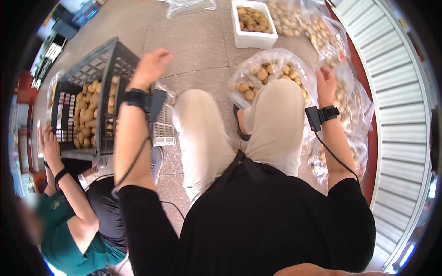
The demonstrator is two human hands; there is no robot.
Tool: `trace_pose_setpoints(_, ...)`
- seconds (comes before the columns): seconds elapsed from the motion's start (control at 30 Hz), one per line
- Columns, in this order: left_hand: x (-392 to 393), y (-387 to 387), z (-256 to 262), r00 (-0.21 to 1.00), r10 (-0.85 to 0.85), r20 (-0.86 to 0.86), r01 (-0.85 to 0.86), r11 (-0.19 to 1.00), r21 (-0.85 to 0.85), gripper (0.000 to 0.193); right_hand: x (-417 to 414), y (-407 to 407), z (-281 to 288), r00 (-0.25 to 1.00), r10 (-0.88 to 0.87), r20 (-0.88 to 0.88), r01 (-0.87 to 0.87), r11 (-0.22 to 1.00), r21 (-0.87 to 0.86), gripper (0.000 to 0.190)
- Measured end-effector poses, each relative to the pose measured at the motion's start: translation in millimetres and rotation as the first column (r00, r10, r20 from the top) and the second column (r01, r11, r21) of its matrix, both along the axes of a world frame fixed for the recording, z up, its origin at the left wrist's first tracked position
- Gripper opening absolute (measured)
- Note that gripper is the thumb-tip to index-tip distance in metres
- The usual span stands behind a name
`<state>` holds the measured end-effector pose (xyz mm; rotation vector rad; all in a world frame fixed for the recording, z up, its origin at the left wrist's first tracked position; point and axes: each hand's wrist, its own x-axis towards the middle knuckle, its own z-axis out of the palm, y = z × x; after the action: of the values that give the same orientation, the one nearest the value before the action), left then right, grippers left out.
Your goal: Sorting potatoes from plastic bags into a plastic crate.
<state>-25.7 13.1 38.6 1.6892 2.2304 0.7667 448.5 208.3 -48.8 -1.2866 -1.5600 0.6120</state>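
My left hand (152, 67) is raised at the right side of a black plastic crate (115, 58). Its fingers are curled and blurred, and their inner side is hidden. Inside the crate lies a heap of potatoes (88, 114). My right hand (326, 84), also curled, is at the right edge of an open clear plastic bag (238, 77); whether it grips the plastic cannot be made out. Potatoes (262, 73) lie in that bag, partly hidden behind my right knee. Each of my wrists wears a black strapped device with a cable.
A white foam box (255, 42) of potatoes stands ahead. Bags of potatoes (319, 34) line the right side by a ribbed white shutter (393, 103). A white plastic crate (164, 132) is left of my knee. Another person's hand (51, 145) touches the black crate.
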Motion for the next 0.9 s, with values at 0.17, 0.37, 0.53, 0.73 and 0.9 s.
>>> trace_pose_setpoints(0.17, -10.6, -50.7, -189.7, 0.906, 0.37, 0.205, -0.294, 0.899, -0.324, 0.038, -87.5, 26.0, 43.6, 0.976, 0.142, -0.164, -0.133, 0.989, 0.06, 0.03)
trace_pose_setpoints(0.37, 7.1, -137.5, -338.5, 0.327, 0.758, 0.564, -0.559, 0.637, -0.532, 0.046, -131.9, 28.2, 31.0, 0.98, 0.165, -0.108, -0.19, 0.935, -0.299, 0.036)
trace_pose_setpoints(0.53, 16.6, -129.1, -393.9, -0.04, 0.765, 0.643, -0.525, 0.531, -0.665, 0.049, -134.6, 34.6, 20.8, 0.954, 0.237, -0.182, -0.287, 0.899, -0.332, 0.038)
trace_pose_setpoints(0.73, 12.4, -119.2, -357.0, -0.054, 0.757, 0.651, -0.492, 0.547, -0.678, 0.057, -153.0, 17.5, 29.9, 0.926, 0.317, -0.205, -0.371, 0.868, -0.331, 0.034)
trace_pose_setpoints(0.9, 15.8, -110.4, -230.3, 0.22, 0.636, 0.74, -0.361, 0.758, -0.543, 0.062, -158.5, 15.9, 33.2, 0.933, 0.321, -0.162, -0.358, 0.869, -0.343, 0.033)
